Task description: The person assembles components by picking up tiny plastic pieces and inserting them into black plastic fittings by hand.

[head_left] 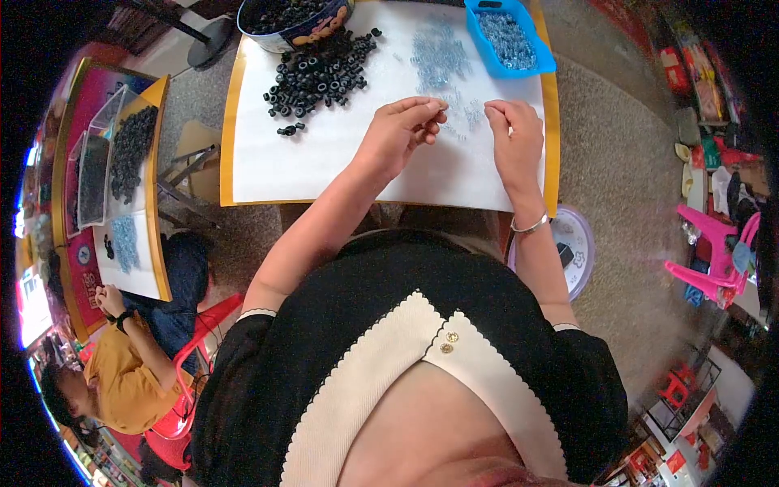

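Note:
Both my hands are above a white sheet [284,174] on a yellow-edged table. My left hand [399,134] is closed, thumb and forefinger pinched together; anything between them is too small to name. To its right, my right hand [517,146] has its fingers curled in toward the thumb, and what it may hold is hidden. Small clear bluish pieces [438,53] lie scattered beyond and between the hands. A blue plastic tray [542,66] of similar pieces stands at the far right. Left of my left hand spreads a heap of small black ring-shaped parts [320,77].
A round tub [280,39] of black parts stands at the far left of the table. At a second table [154,264] on the left, a seated person in a yellow shirt [130,373] works. A pale lilac round lid or stool [580,252] is below my right forearm; pink chairs [714,252] stand farther right.

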Available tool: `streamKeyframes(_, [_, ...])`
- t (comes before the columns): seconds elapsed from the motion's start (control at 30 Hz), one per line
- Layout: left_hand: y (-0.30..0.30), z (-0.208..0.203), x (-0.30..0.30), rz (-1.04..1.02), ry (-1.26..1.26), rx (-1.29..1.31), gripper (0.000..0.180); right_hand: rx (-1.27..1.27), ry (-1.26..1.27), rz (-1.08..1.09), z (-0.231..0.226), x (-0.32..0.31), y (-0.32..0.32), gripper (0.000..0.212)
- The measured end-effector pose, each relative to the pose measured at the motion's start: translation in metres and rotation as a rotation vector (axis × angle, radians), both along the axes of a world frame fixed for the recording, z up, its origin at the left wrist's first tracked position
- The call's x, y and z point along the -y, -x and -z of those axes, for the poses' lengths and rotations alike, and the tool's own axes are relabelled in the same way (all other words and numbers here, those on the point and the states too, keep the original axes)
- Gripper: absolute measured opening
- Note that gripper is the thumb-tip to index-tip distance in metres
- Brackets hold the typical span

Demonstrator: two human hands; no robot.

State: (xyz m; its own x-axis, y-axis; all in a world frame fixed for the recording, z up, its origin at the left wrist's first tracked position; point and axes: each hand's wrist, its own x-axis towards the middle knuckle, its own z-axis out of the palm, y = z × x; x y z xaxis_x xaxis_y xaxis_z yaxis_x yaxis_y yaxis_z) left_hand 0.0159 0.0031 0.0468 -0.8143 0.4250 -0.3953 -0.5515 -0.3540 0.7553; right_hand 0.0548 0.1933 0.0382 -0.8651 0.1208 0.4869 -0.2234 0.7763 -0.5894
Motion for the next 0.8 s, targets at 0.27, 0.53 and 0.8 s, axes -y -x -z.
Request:
streamKeyframes(0.27, [-0.006,0.004,-0.007,0.052,-0.116,0.012,0.021,0.080,0.314,-0.125,-0.027,0.034,-0.019,0.013])
streamKeyframes(0.53, [-0.008,0.006,-0.003,0.106,-0.104,0.029,0.017,0.077,0.283,-0.162,-0.022,0.035,-0.016,0.009])
streamKeyframes(0.8, [-0.012,0.001,0.013,0.045,0.090,-0.073,0.020,0.141,0.321,-0.065,-0.012,0.013,-0.012,0.010])
